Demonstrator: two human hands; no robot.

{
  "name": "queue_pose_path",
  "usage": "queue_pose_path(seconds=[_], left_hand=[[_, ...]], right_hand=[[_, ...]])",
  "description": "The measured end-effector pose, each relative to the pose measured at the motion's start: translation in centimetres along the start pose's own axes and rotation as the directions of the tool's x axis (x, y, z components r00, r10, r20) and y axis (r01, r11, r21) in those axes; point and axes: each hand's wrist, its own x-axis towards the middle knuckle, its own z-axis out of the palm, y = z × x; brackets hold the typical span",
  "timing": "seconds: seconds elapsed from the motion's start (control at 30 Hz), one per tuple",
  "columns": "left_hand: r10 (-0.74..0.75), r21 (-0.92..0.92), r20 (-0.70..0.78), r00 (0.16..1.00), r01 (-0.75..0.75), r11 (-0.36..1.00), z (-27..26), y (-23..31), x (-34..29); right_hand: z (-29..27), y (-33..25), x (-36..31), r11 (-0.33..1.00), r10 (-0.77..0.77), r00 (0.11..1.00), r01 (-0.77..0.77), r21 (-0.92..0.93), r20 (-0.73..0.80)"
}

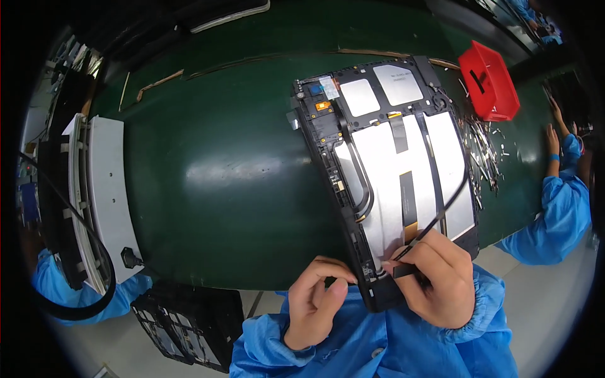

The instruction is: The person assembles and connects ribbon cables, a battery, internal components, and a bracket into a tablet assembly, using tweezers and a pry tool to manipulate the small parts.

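Observation:
In front of me, tilted over the table's near edge, lies an opened flat black electronic device (384,164) with silver battery packs, dark ribbon strips and small circuit boards. My right hand (441,277) is closed over its lower part, pinching a thin black cable-like strip (449,203) that curves up along the right side. A dark flat piece shows under those fingers; I cannot make out what it is. My left hand (315,302) is beside the lower left edge, fingers bent and apart, index fingertip at the frame. Nothing shows in its grasp.
A red bin (490,82) stands at the far right, with many thin strips (482,151) scattered below it. White panels (107,195) stand at left. Similar black devices (189,331) are stacked low at left. Another person's blue sleeve (545,220) is at right.

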Motion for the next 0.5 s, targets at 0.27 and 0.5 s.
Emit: queue_pose_path(seconds=[0.27,0.5], left_hand=[[0.136,0.148,-0.076,0.988,-0.124,0.981,1.1,0.3,1.6],[0.105,0.199,-0.060,0.993,-0.091,0.976,1.0,0.3,1.9]], right_hand=[[0.2,0.0,0.3,1.000,0.014,1.000,-0.014,-0.009,0.002],[0.1,0.0,0.3,1.000,0.002,1.000,-0.002,-0.010,0.012]])
